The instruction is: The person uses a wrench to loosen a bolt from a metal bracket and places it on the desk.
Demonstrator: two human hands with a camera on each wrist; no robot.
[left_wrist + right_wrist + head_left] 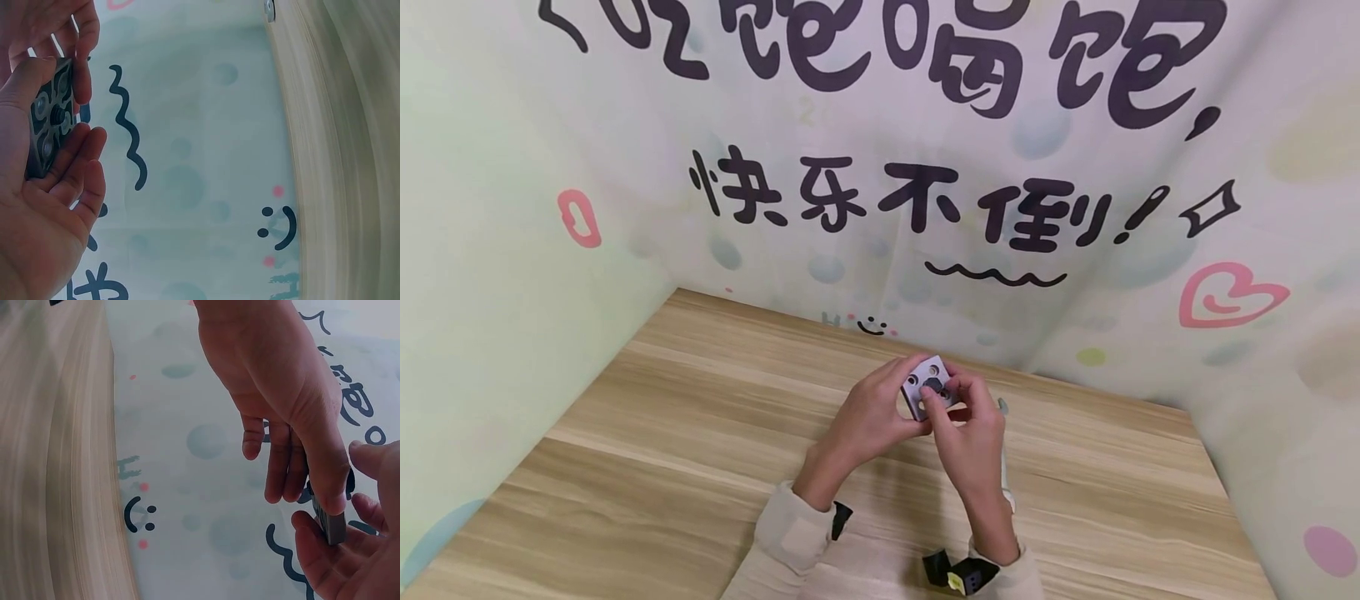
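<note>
A small grey square block (pixel 928 386) with round holes is held above the wooden table (pixel 647 450), gripped at its edges by the left hand (pixel 868 417). Its face is pinched by the right hand (pixel 970 437). "快乐不倒!" is printed on the backdrop (pixel 880 200) behind, with pink hearts and a smiley.

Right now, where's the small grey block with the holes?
In the head view the block is held above the wooden table, centre frame, between the left hand and right hand, near the back wall.
</note>
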